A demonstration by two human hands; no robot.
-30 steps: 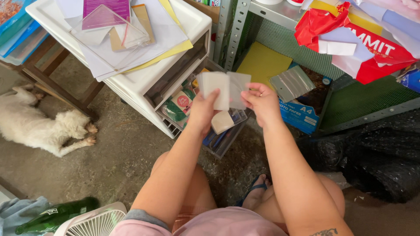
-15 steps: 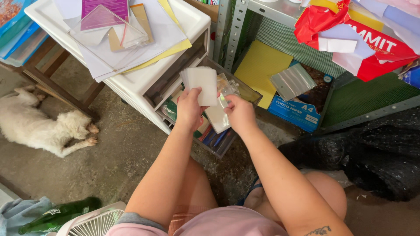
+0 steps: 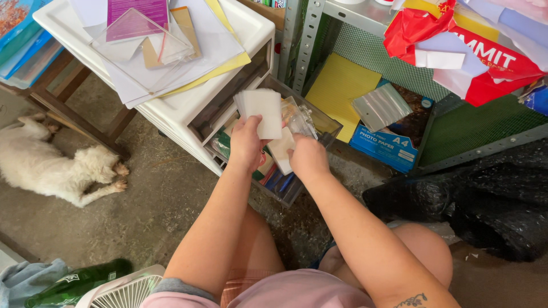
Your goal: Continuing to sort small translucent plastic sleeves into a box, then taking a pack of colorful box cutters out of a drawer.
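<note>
My left hand [image 3: 245,142] grips a small stack of white cards [image 3: 261,109], held upright over the open clear plastic drawer [image 3: 321,121] of a white drawer cabinet [image 3: 194,94]. Beside it, my right hand [image 3: 308,157] holds a cream card [image 3: 281,149] over the drawer, which holds clear sleeves and several coloured items. Both forearms reach forward from my lap.
Loose papers and a clear box lie on the cabinet top. A white dog [image 3: 54,165] lies on the concrete floor at left. A metal shelf holds yellow sheets [image 3: 339,85], a blue paper box [image 3: 388,149] and a red bag [image 3: 485,57]. Black plastic [image 3: 485,194] at right; green bottle [image 3: 80,282], fan below.
Both hands have moved left and down from in front of the shelf to over the open drawer. The cards, earlier fanned between both hands, are now split between them.
</note>
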